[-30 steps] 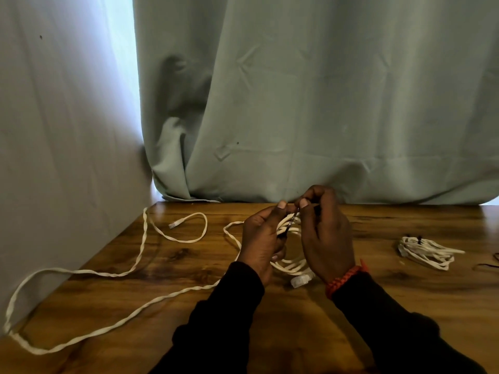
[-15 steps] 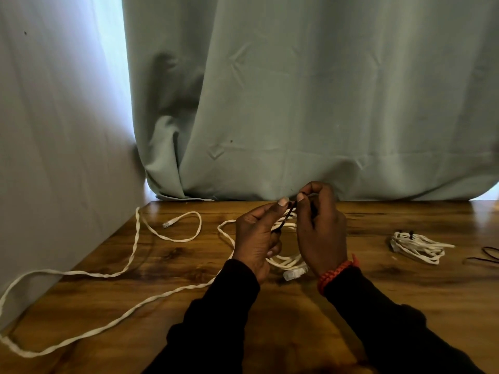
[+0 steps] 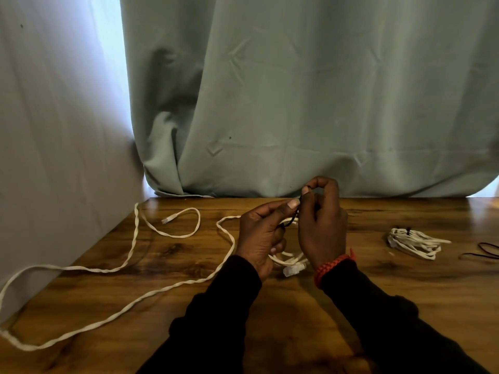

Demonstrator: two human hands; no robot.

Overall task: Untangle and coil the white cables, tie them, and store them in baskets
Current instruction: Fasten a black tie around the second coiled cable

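Observation:
Both hands meet over the table's middle. My left hand [image 3: 263, 236] and my right hand [image 3: 322, 225] pinch a thin black tie [image 3: 290, 222] between their fingertips, just above a small coil of white cable [image 3: 290, 261]. The coil's clear plug [image 3: 291, 270] pokes out below my right wrist. Much of that coil is hidden behind my hands. A long twisted white cable [image 3: 129, 255] trails loose across the left half of the table, its plug end [image 3: 168, 220] near the back. At the right lies a coiled white cable bundle [image 3: 413, 241] bound with a black tie.
The wooden table [image 3: 351, 287] ends at a pale green curtain [image 3: 297, 103] at the back and a white draped cloth [image 3: 54, 130] on the left. A loose black tie [image 3: 483, 252] lies at the far right edge. No basket is in view.
My right hand has lifted a little, drawing the black tie up from the coil. The left hand stays put, and the cables on the table have not moved.

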